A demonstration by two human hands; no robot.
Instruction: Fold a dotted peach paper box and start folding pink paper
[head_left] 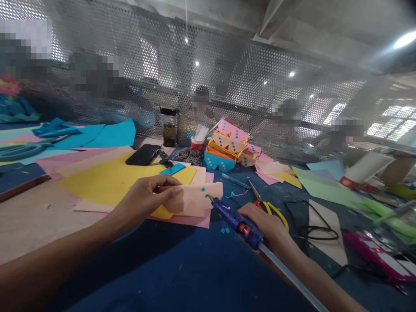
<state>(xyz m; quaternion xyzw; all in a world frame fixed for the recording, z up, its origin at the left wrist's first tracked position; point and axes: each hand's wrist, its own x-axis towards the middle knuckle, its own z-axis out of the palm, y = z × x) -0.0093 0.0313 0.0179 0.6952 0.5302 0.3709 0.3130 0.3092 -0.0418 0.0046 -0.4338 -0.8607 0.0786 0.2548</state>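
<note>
My left hand (152, 195) pinches a folded peach paper piece (198, 200) with small teal squares stuck on it, holding it over a pink sheet (195, 221) and a yellow sheet (107, 180). My right hand (266, 225) grips a blue hot glue gun (235, 221) with a clear glue stick out the back. The gun's nozzle points left and touches or nearly touches the right edge of the peach piece.
Yellow-handled scissors (269, 207) and a black cable (312, 225) lie right of my hand. Behind are a black phone (143, 154), keys, a dark jar (169, 126), a red cup, stacked paper boxes (227, 149), and loose coloured sheets. A perforated metal screen stands behind, people beyond.
</note>
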